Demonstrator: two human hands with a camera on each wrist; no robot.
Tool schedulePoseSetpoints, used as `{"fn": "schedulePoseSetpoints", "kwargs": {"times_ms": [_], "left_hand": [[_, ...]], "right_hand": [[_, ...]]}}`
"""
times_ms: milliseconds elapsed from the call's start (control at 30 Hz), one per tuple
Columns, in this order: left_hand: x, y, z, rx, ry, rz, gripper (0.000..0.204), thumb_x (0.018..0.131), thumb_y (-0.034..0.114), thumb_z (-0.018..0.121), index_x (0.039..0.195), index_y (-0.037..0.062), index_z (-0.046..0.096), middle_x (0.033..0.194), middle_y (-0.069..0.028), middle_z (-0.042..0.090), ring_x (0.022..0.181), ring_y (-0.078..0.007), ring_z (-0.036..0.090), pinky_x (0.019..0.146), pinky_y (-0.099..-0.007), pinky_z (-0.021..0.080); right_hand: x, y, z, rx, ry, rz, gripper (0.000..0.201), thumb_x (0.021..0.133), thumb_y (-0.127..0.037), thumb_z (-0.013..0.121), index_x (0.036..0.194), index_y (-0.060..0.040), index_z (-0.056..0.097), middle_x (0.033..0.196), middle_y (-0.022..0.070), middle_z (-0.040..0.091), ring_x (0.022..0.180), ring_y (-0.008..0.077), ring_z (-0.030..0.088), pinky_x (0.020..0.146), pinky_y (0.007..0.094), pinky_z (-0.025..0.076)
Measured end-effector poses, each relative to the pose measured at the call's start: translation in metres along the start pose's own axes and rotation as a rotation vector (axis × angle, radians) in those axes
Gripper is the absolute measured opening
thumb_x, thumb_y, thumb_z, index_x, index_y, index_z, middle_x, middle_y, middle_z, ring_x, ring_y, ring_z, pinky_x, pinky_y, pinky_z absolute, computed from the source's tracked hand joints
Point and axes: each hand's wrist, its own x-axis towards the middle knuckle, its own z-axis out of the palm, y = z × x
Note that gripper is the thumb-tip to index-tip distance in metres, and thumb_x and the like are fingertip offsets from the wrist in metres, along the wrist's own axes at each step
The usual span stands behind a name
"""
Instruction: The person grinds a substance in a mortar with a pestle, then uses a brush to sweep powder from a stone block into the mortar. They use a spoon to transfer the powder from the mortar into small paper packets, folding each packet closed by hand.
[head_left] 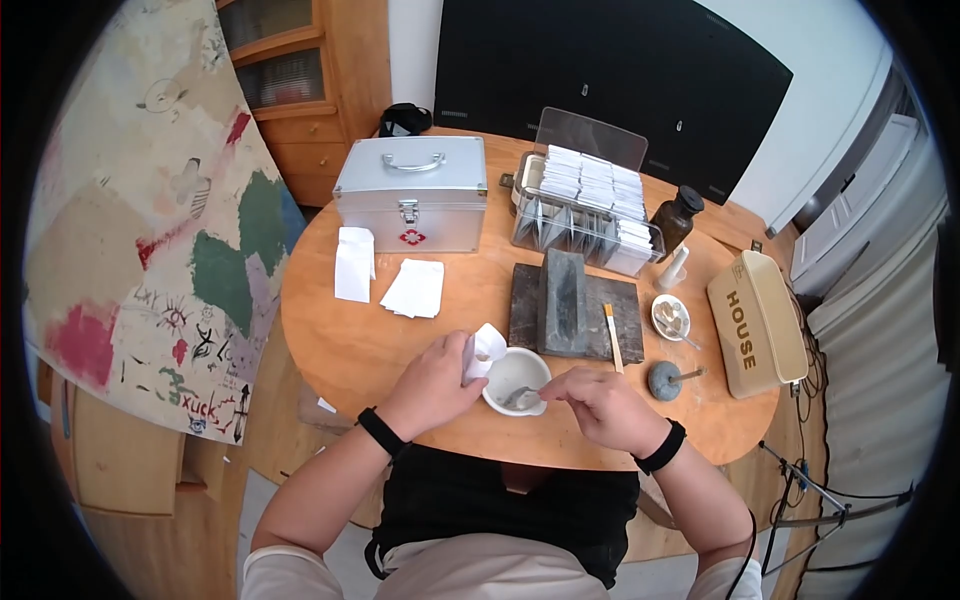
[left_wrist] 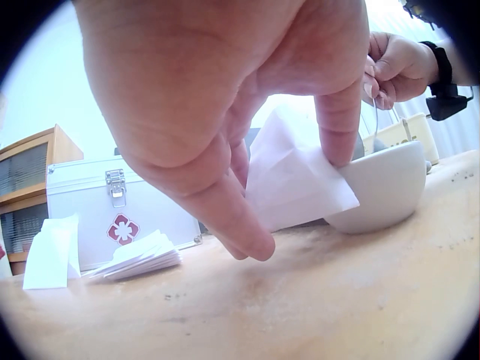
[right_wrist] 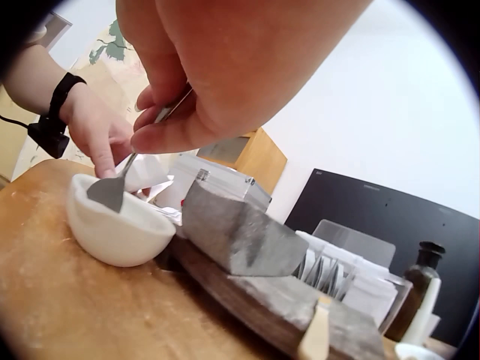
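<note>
In the head view a white bowl (head_left: 528, 362) with a small pouring lip stands near the table's front edge. My left hand (head_left: 430, 388) holds an opened white paper packet (head_left: 488, 342) at the bowl's left rim, its mouth facing the bowl; a little brownish matter shows inside. The left wrist view has thumb and fingers on either side of the packet (left_wrist: 296, 184). On the other side, my right hand (head_left: 612, 408) pinches the thin handle of a metal spoon (right_wrist: 109, 193), whose broad head dips inside the bowl. Pale residue coats the bowl's inside.
Behind the bowl lies a dark slab (head_left: 525, 300) bearing a grey stone block (head_left: 563, 300) and a brush (head_left: 613, 335). White packets (head_left: 413, 290) and a metal case (head_left: 410, 210) stand left. Rightward are a grey round weight (head_left: 662, 382), small dish (head_left: 668, 303) and cream box (head_left: 755, 320).
</note>
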Motion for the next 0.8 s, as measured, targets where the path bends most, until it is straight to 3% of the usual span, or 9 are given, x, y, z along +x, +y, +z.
{"fn": "schedulePoseSetpoints", "kwargs": {"times_ms": [100,200,333,400,533,600,700,800], "left_hand": [[-0.001,-0.001,0.003,0.005,-0.006,-0.003,0.058,0.089,0.023,0.075,0.134,-0.0029,0.049,0.122,-0.0277,0.065,0.114,-0.0453,0.063,0.098,-0.0504,0.052],[0.0,-0.001,0.002,0.003,0.0,0.001,0.058,0.09,0.023,0.075,0.134,-0.0032,0.048,0.122,-0.0278,0.065,0.115,-0.0452,0.063,0.098,-0.0503,0.052],[-0.001,-0.003,0.006,-0.013,0.002,-0.017,0.061,0.089,0.023,0.077,0.137,-0.0046,0.05,0.123,-0.0265,0.065,0.109,-0.0408,0.067,0.095,-0.0471,0.053],[-0.001,-0.006,0.009,0.005,0.021,0.011,0.061,0.09,0.023,0.077,0.137,-0.0046,0.05,0.123,-0.0265,0.065,0.11,-0.041,0.066,0.095,-0.0471,0.053],[-0.002,-0.006,0.007,0.013,0.016,0.005,0.061,0.09,0.023,0.076,0.137,-0.0048,0.049,0.123,-0.0269,0.065,0.112,-0.0414,0.066,0.097,-0.047,0.053],[-0.002,-0.002,0.005,-0.015,-0.004,-0.019,0.06,0.091,0.023,0.075,0.136,-0.0048,0.049,0.125,-0.0277,0.064,0.115,-0.0433,0.064,0.098,-0.0486,0.052],[-0.003,-0.004,0.008,-0.037,-0.001,-0.011,0.058,0.091,0.024,0.073,0.136,-0.005,0.049,0.126,-0.0286,0.064,0.117,-0.0453,0.063,0.1,-0.0501,0.052],[-0.004,-0.004,0.007,-0.03,0.011,0.003,0.057,0.092,0.023,0.073,0.136,-0.0054,0.049,0.126,-0.0288,0.064,0.117,-0.0455,0.063,0.1,-0.0501,0.052]], "right_hand": [[0.004,0.002,-0.005,-0.138,0.125,-0.034,0.038,0.079,0.018,0.057,0.109,-0.0012,0.069,0.104,0.0166,0.073,0.1,0.0366,0.071,0.086,0.0424,0.059],[-0.001,-0.003,0.002,-0.237,0.052,0.043,0.036,0.079,0.017,0.057,0.11,0.0003,0.067,0.099,0.0175,0.072,0.096,0.0372,0.07,0.083,0.0425,0.059],[0.0,-0.012,0.009,-0.046,0.061,0.132,0.035,0.082,0.012,0.059,0.115,-0.0011,0.063,0.098,0.0221,0.07,0.096,0.041,0.069,0.083,0.0474,0.057],[0.001,-0.005,0.012,-0.196,0.134,0.069,0.035,0.081,0.017,0.055,0.111,0.0011,0.064,0.095,0.0176,0.069,0.091,0.0361,0.071,0.079,0.0415,0.058],[-0.006,0.001,0.015,-0.174,0.097,0.102,0.034,0.083,0.018,0.054,0.112,0.0011,0.064,0.093,0.0168,0.068,0.089,0.0331,0.072,0.078,0.0399,0.059],[-0.01,-0.007,0.017,-0.074,0.114,0.164,0.026,0.09,0.015,0.053,0.111,0.0009,0.062,0.091,0.0154,0.069,0.086,0.0296,0.073,0.077,0.0372,0.06],[-0.015,-0.015,0.03,0.085,0.176,0.251,0.02,0.091,0.009,0.059,0.109,-0.0007,0.06,0.092,0.0184,0.066,0.087,0.0364,0.07,0.077,0.0431,0.058],[-0.015,-0.023,0.041,0.091,0.196,0.257,0.017,0.094,0.007,0.059,0.109,-0.0012,0.059,0.092,0.0188,0.067,0.087,0.0368,0.07,0.077,0.0425,0.058]]}}
